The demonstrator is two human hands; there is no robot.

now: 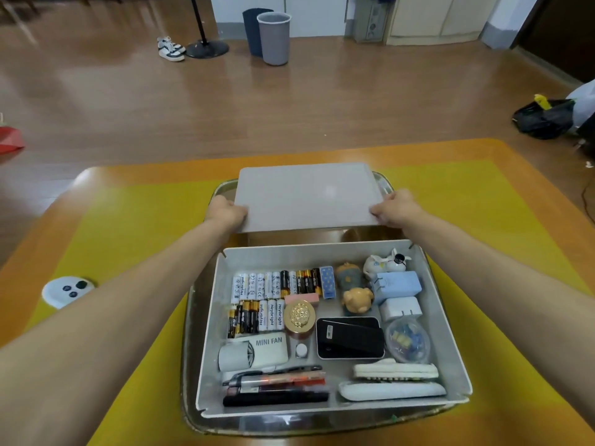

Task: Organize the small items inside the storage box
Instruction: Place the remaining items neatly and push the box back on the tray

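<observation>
The storage box [450, 320] sits open-topped inside a metal tray [188, 349] on the yellow mat [128, 239], close to the person and between the two forearms. Its lid [306, 196] is held flat beyond the box's far wall, over the far end of the tray, with its long axis running left to right. The left hand [225, 211] grips the lid's near-left corner, fingers curled round the edge; the right hand [394, 209] grips the near-right corner the same way. Both hands are about equally far from the box, so neither is the nearer. The box lies back toward the person and below the lid, which suggests the coming move is to draw the lid toward the body and lower it squarely onto the box rim.

Inside, the items already lie in tidy groups, so the sorting looks nearly done. Counted: two rows of batteries [277, 284], roughly ten in each, though the exact number is hard to read; one mini fan [254, 350]; one round gold-topped jar [299, 317]; one black phone [349, 338]; two pale plug adapters [397, 286]; three small figurines [357, 299]; one clear bag of clips [407, 339]; a bundle of about four pens [277, 383]; two long white items [392, 381] at the near-right corner
</observation>
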